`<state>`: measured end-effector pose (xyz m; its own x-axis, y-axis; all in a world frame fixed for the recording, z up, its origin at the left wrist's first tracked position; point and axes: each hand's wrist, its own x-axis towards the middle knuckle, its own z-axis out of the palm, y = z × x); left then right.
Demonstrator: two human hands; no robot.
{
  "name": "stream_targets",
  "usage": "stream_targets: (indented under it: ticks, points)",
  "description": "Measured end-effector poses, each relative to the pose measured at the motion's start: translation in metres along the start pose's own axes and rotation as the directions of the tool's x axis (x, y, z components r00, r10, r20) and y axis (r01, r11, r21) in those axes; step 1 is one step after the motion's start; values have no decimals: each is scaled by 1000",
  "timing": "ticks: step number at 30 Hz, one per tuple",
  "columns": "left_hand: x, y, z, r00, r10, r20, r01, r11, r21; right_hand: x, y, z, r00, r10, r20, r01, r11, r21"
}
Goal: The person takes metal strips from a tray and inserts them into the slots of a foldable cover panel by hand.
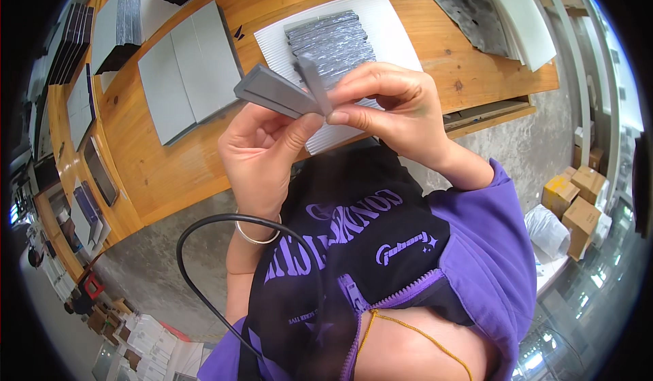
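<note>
My left hand point(258, 156) is closed on a flat grey rectangular piece point(277, 92) with a raised rim, gripped near its right end. My right hand point(405, 109) pinches a narrow grey strip point(314, 85), blurred by motion, between thumb and fingers. The two pieces meet at my fingertips; I cannot tell whether they are joined. Just beyond my hands lies a stack of thin pieces with silvery-grey streaked edges point(330, 41). It rests on a white ribbed sheet point(398, 30).
Grey flat panels point(190, 68) lie left of the sheet on the wooden table point(146, 170). Stacked grey blocks point(117, 27) stand at the far left. A dark mottled sheet point(469, 10) and white sheets point(520, 24) are at the far right. A black cable point(183, 248) loops near my left forearm.
</note>
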<state>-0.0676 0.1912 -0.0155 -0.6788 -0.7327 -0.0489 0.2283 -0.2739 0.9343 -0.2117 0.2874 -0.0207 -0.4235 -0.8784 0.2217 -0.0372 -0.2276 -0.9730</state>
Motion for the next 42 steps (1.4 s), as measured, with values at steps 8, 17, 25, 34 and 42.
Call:
stream_targets:
  ticks: [8,17,25,34,42]
  points:
    - [0,8,5,1000,-7,1,7,999,38,2,-10,-1,999,-38,24,41,988,-148]
    - [0,4,1,995,-42,93,39,998,42,0,-12,-9,983,131,125,-127,991,-40]
    - [0,10,6,995,-66,75,55,989,135,-2,-17,-9,914,362,181,-396,893,215]
    - [2,10,-4,995,-57,85,55,998,29,2,-28,-27,925,331,186,-356,926,125]
    - [6,11,-17,998,23,-65,-18,997,81,6,-32,-57,920,42,390,290,596,-749]
